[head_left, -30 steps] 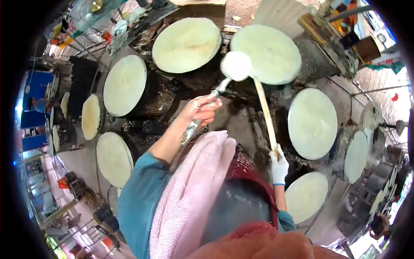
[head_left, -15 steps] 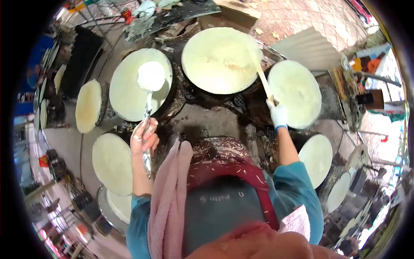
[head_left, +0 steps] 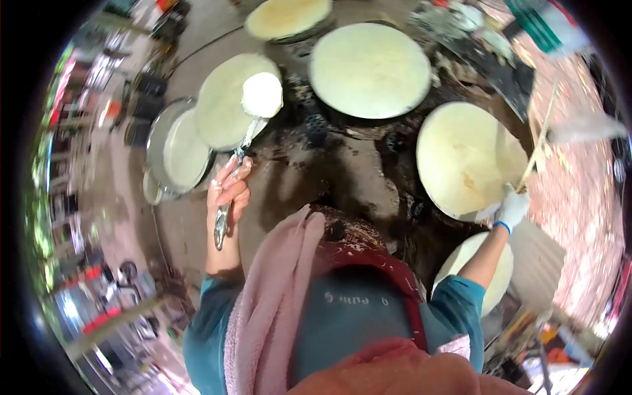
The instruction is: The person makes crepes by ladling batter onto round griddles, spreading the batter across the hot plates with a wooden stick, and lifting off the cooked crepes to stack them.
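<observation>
My left hand (head_left: 230,187) is wrapped round the metal handle of a ladle (head_left: 262,95), whose bowl is full of white batter. The bowl hangs above a round griddle (head_left: 224,102) covered in a pale layer. My right hand (head_left: 512,207), in a white glove, grips a long thin wooden stick (head_left: 541,135) that slants up and away. It is at the near right edge of another pale-covered round griddle (head_left: 461,158), which has a light brown patch. Some grey surface shows at that griddle's near rim; whether the glove touches the layer I cannot tell.
More pale-covered griddles stand ahead (head_left: 370,72), at the far left (head_left: 288,18) and at the near right (head_left: 484,263). A metal basin (head_left: 157,141) with pale contents is at the left. Corrugated sheet (head_left: 536,257) lies beyond my right arm.
My view has turned left. The ladle has passed from over one griddle to over the one further left. My right hand has moved to the middle griddle's edge, and the stick now points outward.
</observation>
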Action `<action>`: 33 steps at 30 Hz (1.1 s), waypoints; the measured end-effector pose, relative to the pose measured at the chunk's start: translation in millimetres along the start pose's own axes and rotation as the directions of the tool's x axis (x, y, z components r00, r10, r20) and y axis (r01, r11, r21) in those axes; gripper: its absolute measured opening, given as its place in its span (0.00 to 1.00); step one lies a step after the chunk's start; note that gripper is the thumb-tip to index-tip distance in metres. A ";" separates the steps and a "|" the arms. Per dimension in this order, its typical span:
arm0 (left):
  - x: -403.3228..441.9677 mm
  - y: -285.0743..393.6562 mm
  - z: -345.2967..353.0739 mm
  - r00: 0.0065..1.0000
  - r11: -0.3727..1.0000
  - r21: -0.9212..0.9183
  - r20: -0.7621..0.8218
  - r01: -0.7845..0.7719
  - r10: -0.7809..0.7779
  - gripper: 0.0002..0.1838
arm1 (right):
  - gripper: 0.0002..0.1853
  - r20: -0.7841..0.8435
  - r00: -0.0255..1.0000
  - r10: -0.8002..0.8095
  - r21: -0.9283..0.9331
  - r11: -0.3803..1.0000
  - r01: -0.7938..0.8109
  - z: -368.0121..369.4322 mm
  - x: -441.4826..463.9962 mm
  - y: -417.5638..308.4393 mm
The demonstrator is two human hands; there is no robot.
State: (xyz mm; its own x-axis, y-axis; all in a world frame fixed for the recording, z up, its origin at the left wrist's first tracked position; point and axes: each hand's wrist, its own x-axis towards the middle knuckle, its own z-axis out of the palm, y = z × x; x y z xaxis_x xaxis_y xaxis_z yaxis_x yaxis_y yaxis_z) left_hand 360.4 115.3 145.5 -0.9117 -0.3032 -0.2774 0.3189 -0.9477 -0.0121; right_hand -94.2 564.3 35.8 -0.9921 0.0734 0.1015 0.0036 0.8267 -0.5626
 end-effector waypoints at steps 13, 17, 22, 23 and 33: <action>-194.4 165.3 -89.0 0.872 0.868 0.093 0.015 -0.488 0.489 0.19 | 0.22 0.088 0.631 -0.771 0.046 0.636 0.770 15.5 -201.1 -410.9; -237.3 219.8 -109.6 0.847 0.846 0.072 -0.033 -0.528 0.531 0.17 | 0.21 0.192 0.481 -0.856 0.317 0.518 0.795 37.6 -276.9 -517.5; -266.5 269.6 -145.2 0.799 0.799 0.016 -0.009 -0.601 0.601 0.16 | 0.18 0.381 0.522 -0.763 0.744 0.588 0.317 61.5 -314.3 -612.2; -270.3 275.6 -149.8 0.795 0.795 0.023 -0.010 -0.606 0.606 0.16 | 0.18 0.422 0.530 -0.735 0.708 0.633 0.314 68.5 -308.8 -622.9; -288.3 283.6 -140.8 0.679 0.680 -0.047 -0.129 -0.732 0.722 0.16 | 0.22 0.688 0.379 -0.619 0.702 0.700 -0.130 373.3 -266.6 -586.4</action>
State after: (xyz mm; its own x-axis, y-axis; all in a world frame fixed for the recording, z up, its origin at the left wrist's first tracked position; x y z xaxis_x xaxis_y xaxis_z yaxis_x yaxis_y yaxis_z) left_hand 750.2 -52.1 86.8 -0.3555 -0.8778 -0.3209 0.8962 -0.4177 0.1497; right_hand 121.5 -148.2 32.4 -0.4646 -0.8675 -0.1775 0.0435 0.1779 -0.9831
